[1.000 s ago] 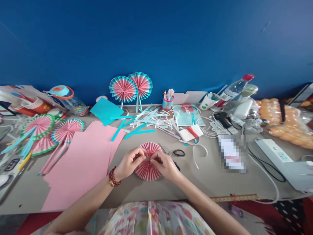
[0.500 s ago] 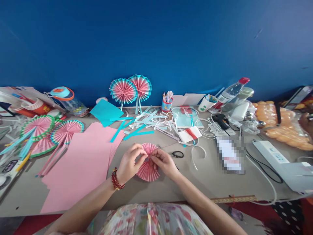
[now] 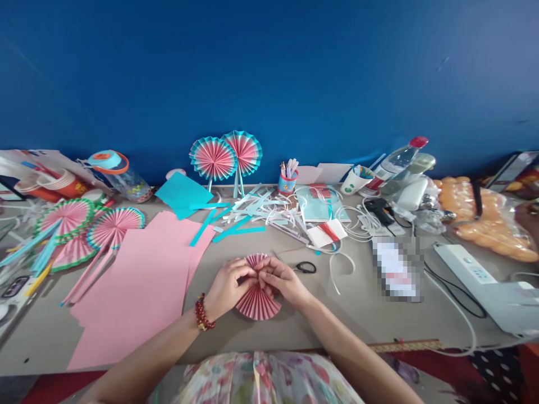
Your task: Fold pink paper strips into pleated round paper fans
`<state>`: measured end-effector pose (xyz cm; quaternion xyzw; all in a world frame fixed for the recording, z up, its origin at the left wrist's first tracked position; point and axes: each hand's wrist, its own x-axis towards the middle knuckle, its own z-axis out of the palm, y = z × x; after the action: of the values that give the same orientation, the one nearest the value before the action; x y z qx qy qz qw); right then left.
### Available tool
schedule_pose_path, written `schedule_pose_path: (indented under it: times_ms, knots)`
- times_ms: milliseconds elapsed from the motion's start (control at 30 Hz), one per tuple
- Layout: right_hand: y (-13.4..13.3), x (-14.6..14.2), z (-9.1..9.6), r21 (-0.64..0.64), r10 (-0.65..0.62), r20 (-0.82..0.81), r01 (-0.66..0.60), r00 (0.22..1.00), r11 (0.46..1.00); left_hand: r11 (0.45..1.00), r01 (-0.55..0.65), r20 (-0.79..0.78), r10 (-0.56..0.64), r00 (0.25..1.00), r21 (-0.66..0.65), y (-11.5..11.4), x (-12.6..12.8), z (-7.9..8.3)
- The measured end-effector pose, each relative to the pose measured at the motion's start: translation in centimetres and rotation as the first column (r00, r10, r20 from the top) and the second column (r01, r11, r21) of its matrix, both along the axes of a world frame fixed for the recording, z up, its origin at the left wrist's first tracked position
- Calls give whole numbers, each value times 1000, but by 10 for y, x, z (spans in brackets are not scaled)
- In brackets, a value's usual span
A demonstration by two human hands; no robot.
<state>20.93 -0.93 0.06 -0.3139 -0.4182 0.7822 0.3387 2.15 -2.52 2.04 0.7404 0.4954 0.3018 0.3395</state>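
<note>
A pink pleated paper fan [image 3: 257, 303] lies on the grey table [image 3: 362, 314] just in front of me. My left hand [image 3: 229, 286], with a red bead bracelet at the wrist, pinches the fan's middle from the left. My right hand [image 3: 281, 280] pinches the same spot from the right, fingertips meeting the left hand's. Both hands cover the fan's centre. Black-handled scissors [image 3: 304, 267] lie just right of my right hand.
Pink paper sheets [image 3: 138, 286] lie to the left, with finished fans [image 3: 84, 224] beyond them. Two fans on sticks [image 3: 225, 157] stand at the blue wall. Paper strips [image 3: 248, 210], a pen cup [image 3: 287, 179], cables, a bottle [image 3: 396, 160] and a power strip [image 3: 467, 264] crowd the back and right.
Both hands have drawn slightly toward me and closed tighter over the fan's centre. The fan shows less at the top and more below the hands.
</note>
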Motion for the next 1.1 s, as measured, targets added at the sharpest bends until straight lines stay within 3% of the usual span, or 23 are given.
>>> schedule_pose_path:
  times_ms: [233, 433, 533, 600, 667, 733, 800, 833, 900, 967, 1100]
  knots:
    - [1, 1, -3, -123, -157, -59, 149, 986, 981, 999, 53, 26, -52, 998, -9, -1, 0, 4]
    - [1, 0, -6, -150, -198, -34, 191, 980, 970, 986, 157, -102, -150, 983, 61, 2, -5, 6]
    - [-1, -2, -5, -43, -226, 58, 229, 972, 972, 989, 134, -148, -125, 981, 55, 4, -5, 4]
    - [-4, -1, -3, 169, -264, 216, 231, 940, 958, 993, 99, -174, -87, 981, 60, 4, -4, 3]
    - [-7, 2, 1, 478, -362, 401, 145, 841, 866, 995, 71, -178, -59, 982, 65, 4, -2, 4]
    - [-10, 7, 7, 721, -477, 492, -34, 728, 692, 996, 56, -156, -45, 987, 67, 3, -2, 5]
    - [-12, 11, 13, 817, -536, 520, -203, 665, 541, 996, 52, -137, -42, 990, 67, 4, -1, 9]
    - [-12, 13, 17, 828, -549, 533, -261, 644, 497, 996, 51, -135, -41, 990, 72, 5, -1, 10]
    - [-11, 14, 25, 817, -568, 569, -336, 594, 468, 995, 51, -149, -38, 988, 86, 8, 0, 13]
    - [-6, 15, 32, 789, -555, 611, -378, 564, 484, 992, 58, -173, -39, 984, 107, 10, 1, 15]
    - [5, 12, 41, 744, -461, 653, -396, 601, 538, 988, 78, -210, -49, 977, 134, 14, 5, 15]
